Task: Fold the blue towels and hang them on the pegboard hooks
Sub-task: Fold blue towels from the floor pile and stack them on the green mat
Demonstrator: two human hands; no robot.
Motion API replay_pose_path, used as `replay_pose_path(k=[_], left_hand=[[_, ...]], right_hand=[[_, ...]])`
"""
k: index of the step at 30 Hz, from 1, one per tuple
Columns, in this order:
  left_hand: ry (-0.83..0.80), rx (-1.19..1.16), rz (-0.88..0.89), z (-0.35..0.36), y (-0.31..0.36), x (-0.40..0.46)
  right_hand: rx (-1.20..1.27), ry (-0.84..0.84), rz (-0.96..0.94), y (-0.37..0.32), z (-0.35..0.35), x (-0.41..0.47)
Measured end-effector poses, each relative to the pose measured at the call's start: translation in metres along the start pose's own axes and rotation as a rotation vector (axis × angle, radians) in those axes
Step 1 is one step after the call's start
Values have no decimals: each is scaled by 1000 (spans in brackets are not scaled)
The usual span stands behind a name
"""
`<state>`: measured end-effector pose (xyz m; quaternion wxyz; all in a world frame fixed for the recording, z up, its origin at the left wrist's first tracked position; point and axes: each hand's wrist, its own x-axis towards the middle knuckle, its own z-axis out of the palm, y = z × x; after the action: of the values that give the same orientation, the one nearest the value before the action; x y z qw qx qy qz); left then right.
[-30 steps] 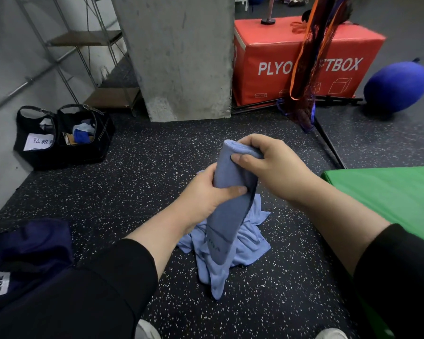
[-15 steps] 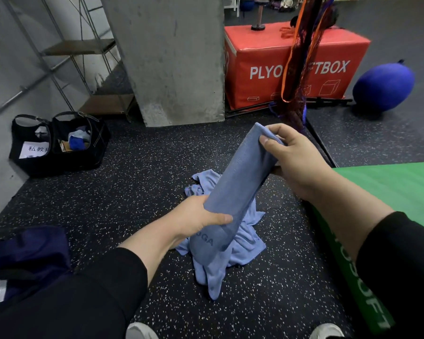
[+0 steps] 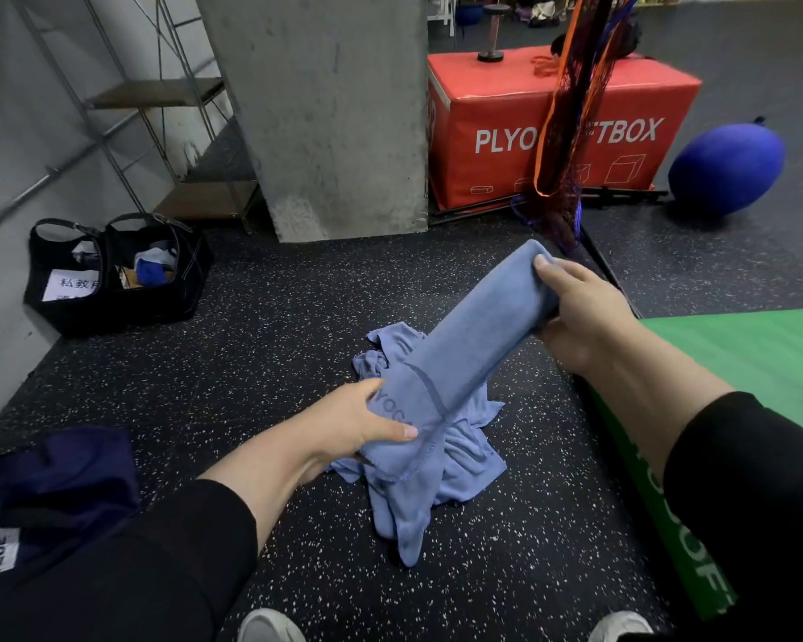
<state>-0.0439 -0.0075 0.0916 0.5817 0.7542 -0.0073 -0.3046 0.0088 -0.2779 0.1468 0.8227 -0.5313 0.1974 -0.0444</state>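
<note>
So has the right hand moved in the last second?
Yes. The right hand has swung out to the right, away from the left hand and toward the green mat, stretching the blue towel.

Black sleeves (image 3: 126, 563) pushed up the forearms; white shoes (image 3: 270, 626).

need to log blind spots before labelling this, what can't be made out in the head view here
- Pegboard and hooks: not in the head view at all.
- Crumpled towels on the floor: their count is hidden by the held towel stretched between the left hand and right hand.
- Red box lettering: its middle is covered by the hanging net.
- Black bags: contents too small to identify.
</note>
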Motion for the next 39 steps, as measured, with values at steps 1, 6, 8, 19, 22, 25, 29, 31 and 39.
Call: replay_pose_path(k=[1,6,8,19,22,25,29,31,39], left_hand=[[-2,-18,-8,1,-1,0],[-2,-15,-35,4,3,-1],[27,-1,-62,1,1,1],[65,65,-92,-5,2,10],[64,13,-19,3,15,9],[26,1,32,21,29,13],[-4,-27,72,72,45,27],[-19,-40,83,112,49,39],[-181,23,-42,279,39,81]], right_hand=[[121,34,62,2,-1,1],[143,86,283,20,1,0],[106,127,284,22,-3,7],[57,155,278,14,-25,22],[79,161,253,3,-44,20],[87,120,301,-14,-73,11],[81,202,240,-38,-129,-10],[60,290,220,-40,-180,-22],[142,629,279,0,-380,-78]])
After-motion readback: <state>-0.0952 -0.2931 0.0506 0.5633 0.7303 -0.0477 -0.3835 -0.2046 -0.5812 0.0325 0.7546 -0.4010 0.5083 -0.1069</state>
